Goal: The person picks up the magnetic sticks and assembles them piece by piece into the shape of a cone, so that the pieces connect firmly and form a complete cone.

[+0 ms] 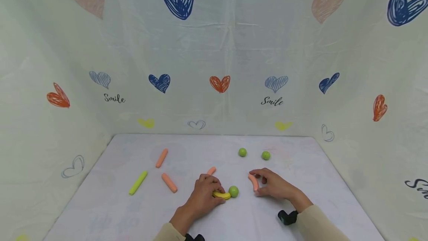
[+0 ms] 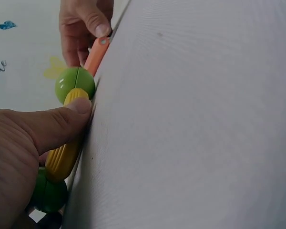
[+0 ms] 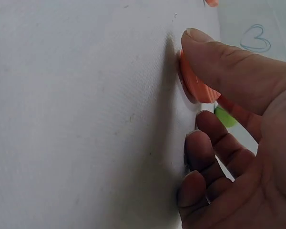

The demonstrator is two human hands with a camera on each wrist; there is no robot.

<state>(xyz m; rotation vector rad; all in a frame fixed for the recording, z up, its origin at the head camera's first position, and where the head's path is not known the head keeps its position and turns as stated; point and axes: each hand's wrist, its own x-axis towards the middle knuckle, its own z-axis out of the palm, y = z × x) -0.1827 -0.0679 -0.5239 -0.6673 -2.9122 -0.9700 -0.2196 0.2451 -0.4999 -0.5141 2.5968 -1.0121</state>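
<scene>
Near the middle of the table my left hand point(image 1: 205, 197) pinches a ribbed, curved yellow piece point(image 1: 222, 195) between thumb and fingers. A light green ball point(image 1: 233, 191) sits right at the far end of this piece. In the left wrist view, a darker green ball point(image 2: 50, 193) shows at the piece's near end, partly hidden by the hand. To the right, my right hand point(image 1: 275, 186) holds a curved orange piece point(image 1: 253, 182) by its two ends, thumb nearest me. The right wrist view shows its ribbed side point(image 3: 198, 86) beside the thumb.
Behind my left hand lies an orange stick point(image 1: 211, 170), partly covered. Two green balls point(image 1: 242, 152) are farther back. On the left lie two more orange sticks point(image 1: 169, 182) and a yellow-green stick point(image 1: 138, 183). A heart-printed cloth point(image 1: 220, 55) hangs around the table's back and sides.
</scene>
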